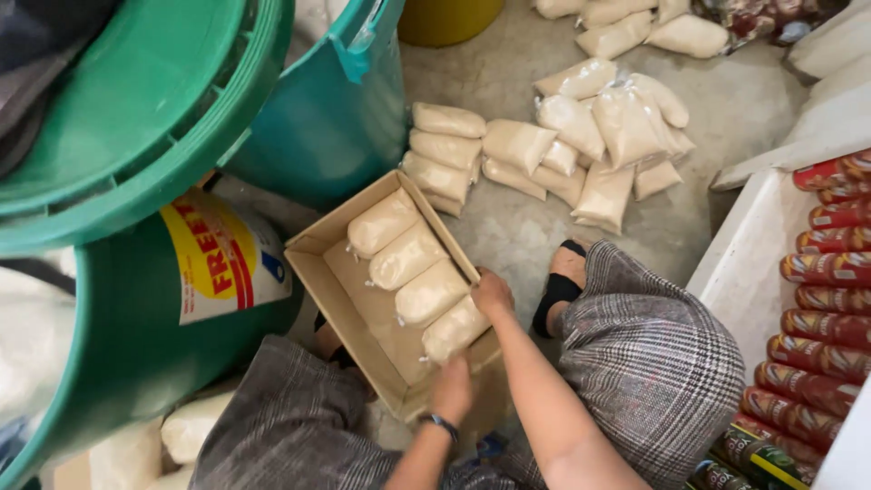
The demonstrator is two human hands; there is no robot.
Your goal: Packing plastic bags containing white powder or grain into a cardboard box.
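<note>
The person crouches over a cardboard box on the concrete floor, both hands on the fourth clear bag of pale grain, nearest them in the row. The left hand cups its near end, the right hand presses its far side. To seat it well, I'd nudge it snug against its neighbour bag, flat and parallel, keeping the empty left half free.
</note>
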